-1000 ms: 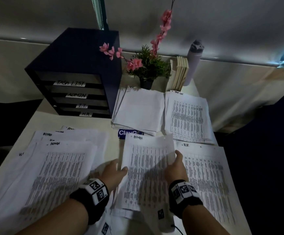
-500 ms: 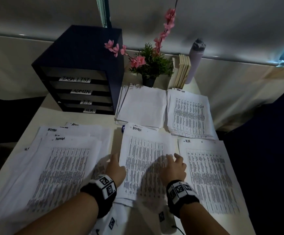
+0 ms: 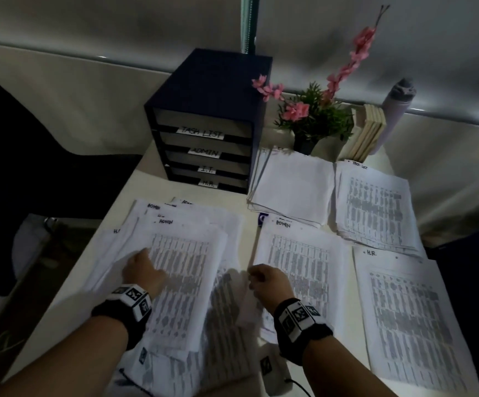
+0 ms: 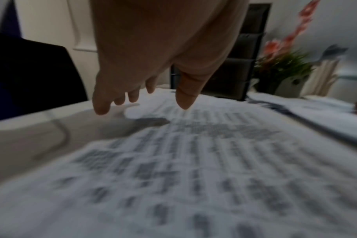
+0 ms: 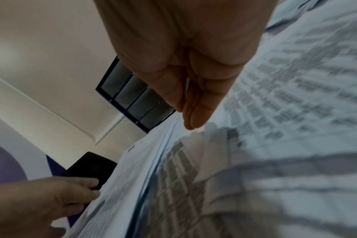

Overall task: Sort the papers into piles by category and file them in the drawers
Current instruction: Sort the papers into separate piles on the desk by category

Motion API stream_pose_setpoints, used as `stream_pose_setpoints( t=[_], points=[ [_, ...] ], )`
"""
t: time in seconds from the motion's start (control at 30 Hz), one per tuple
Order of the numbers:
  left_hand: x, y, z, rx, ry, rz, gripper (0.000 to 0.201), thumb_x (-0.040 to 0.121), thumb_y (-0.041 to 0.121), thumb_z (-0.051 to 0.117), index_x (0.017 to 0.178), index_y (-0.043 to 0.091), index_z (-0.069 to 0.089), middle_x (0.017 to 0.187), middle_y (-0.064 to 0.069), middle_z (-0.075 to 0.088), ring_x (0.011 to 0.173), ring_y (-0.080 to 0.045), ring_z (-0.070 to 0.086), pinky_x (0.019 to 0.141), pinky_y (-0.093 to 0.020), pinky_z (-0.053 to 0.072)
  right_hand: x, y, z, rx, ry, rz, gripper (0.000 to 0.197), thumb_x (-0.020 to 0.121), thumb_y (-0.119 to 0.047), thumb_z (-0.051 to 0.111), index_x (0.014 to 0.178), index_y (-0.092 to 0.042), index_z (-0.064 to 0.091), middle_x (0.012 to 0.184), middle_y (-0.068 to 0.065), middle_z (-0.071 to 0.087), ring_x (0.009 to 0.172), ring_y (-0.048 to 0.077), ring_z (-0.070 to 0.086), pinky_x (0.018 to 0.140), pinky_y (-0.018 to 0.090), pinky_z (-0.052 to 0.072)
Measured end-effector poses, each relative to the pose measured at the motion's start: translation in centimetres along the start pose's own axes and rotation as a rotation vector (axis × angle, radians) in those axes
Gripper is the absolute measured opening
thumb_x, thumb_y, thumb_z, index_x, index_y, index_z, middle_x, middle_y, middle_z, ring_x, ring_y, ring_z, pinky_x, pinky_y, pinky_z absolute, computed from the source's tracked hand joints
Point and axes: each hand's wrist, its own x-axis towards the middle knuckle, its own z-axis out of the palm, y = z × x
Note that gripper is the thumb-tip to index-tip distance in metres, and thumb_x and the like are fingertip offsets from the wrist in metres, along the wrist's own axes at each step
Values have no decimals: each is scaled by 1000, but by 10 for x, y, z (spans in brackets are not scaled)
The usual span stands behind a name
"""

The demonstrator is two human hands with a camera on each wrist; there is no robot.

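Dark navy four-slot drawer unit (image 3: 208, 121) with slots labelled TASK LIST, ADMIN, I.T., H.R. In front of it, to its left, a loose heap of white printed table sheets (image 3: 181, 270) marked ADMIN; left hand (image 3: 142, 270) over the heap, fingers (image 4: 101, 103) loosely spread and hanging, gripping nothing — shown only by the left wrist view. Right hand (image 3: 267, 282) hovers between the heap and the ADMIN-headed sheet pile (image 3: 301, 270), thumb and fingers (image 5: 196, 112) drawn together, empty. Right of the unit: blank-faced white pile (image 3: 292, 187), TASK LIST pile (image 3: 374, 207), H.R. pile (image 3: 410, 319) — five groups of paper.
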Motion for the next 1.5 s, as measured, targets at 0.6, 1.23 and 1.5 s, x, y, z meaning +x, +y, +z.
stream_pose_setpoints(
  t=[0.6, 1.23, 1.5],
  points=[
    [2, -94, -7, -118, -36, 84, 40, 80, 25, 66, 118, 16, 58, 126, -14, 51, 107, -29, 57, 91, -35, 48, 0, -39, 79, -96, 104, 152, 18, 86, -23, 60, 94, -12, 48, 91, 4, 57, 82, 23, 56, 71, 29, 51],
    [-3, -74, -23, -392, -23, 133, 52, 84, -4, 54, 131, 16, 45, 119, -8, 55, 99, -24, 55, 83, -32, 46, 4, -7, 31, 214, 369, 291, 16, 89, -12, 55, 77, -4, 62, 72, 13, 63, 60, 25, 58, 60, 33, 52],
    [-15, -47, -16, -399, -284, 109, 34, 90, 41, 55, 104, 12, 64, 107, -14, 66, 98, -28, 61, 96, -39, 47, -4, -7, 33, 319, 312, 295, 23, 83, -5, 55, 62, -14, 55, 72, 17, 63, 70, 34, 65, 70, 51, 58]
  ],
)
